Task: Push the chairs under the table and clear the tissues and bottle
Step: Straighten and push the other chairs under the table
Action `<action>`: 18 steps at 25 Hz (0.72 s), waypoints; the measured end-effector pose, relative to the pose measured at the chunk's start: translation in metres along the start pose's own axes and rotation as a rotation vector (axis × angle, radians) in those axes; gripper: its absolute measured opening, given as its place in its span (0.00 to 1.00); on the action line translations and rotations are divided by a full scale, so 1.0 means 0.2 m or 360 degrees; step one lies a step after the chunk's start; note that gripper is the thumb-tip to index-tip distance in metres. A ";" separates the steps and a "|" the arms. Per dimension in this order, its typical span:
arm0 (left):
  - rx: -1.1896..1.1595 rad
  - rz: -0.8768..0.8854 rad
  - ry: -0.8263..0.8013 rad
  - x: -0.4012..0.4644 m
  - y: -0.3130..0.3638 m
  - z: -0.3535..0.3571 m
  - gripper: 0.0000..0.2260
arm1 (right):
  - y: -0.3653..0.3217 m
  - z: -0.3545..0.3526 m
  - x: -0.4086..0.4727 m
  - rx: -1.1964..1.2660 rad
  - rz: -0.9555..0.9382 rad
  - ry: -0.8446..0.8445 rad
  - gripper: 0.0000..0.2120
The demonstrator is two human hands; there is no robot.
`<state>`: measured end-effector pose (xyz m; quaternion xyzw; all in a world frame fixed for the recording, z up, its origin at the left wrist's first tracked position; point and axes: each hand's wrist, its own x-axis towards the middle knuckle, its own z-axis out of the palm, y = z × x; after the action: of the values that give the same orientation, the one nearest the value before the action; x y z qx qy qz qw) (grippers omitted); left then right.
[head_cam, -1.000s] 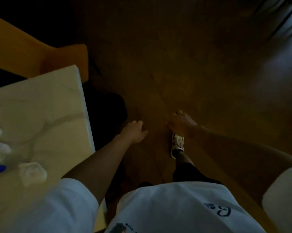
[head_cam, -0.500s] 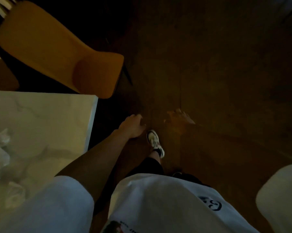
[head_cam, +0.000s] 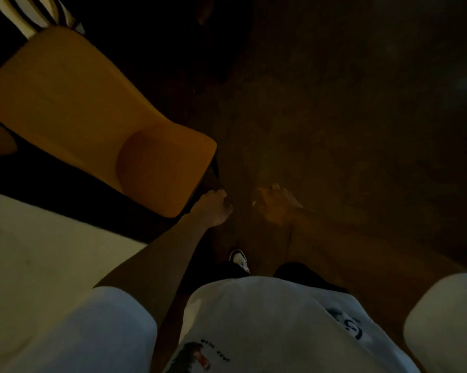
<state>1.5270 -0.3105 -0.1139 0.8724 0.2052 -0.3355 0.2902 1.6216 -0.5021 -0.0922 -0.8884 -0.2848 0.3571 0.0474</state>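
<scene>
An orange chair (head_cam: pixel 87 114) stands at the upper left, pulled out from the pale marble table (head_cam: pixel 38 246), whose corner fills the lower left. My left hand (head_cam: pixel 213 208) hangs just off the chair's near corner, fingers loosely curled, holding nothing. My right hand (head_cam: pixel 276 204) is beside it over the floor, blurred, fingers apart and empty. The tissues and the bottle are out of view.
Dark wooden floor (head_cam: pixel 348 130) spreads to the right and ahead. A striped object (head_cam: pixel 36 14) shows at the top left behind the chair. My white shoe (head_cam: pixel 239 259) is on the floor below my hands.
The view has shifted toward the chair, which is now larger and closer. The tissues and blue bottle cap have slid out of view at the left. My left hand is nearer the chair.
</scene>
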 end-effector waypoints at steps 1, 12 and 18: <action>-0.0003 -0.0008 0.0031 0.07 0.02 -0.08 0.25 | 0.00 -0.09 0.10 -0.0014 -0.0020 -0.0007 0.29; -0.0195 -0.0378 0.0325 0.90 0.27 -0.99 0.24 | 0.12 -1.11 1.43 -0.0368 -0.0452 -0.0150 0.29; -0.0287 -0.0548 0.0337 1.20 0.40 -1.56 0.18 | 0.01 -1.66 1.94 -0.0514 -0.0678 -0.0231 0.29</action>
<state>1.8822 -0.1296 -0.0649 0.8254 0.4095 -0.2669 0.2823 2.0691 -0.2546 -0.0829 -0.7766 -0.5210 0.3517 -0.0414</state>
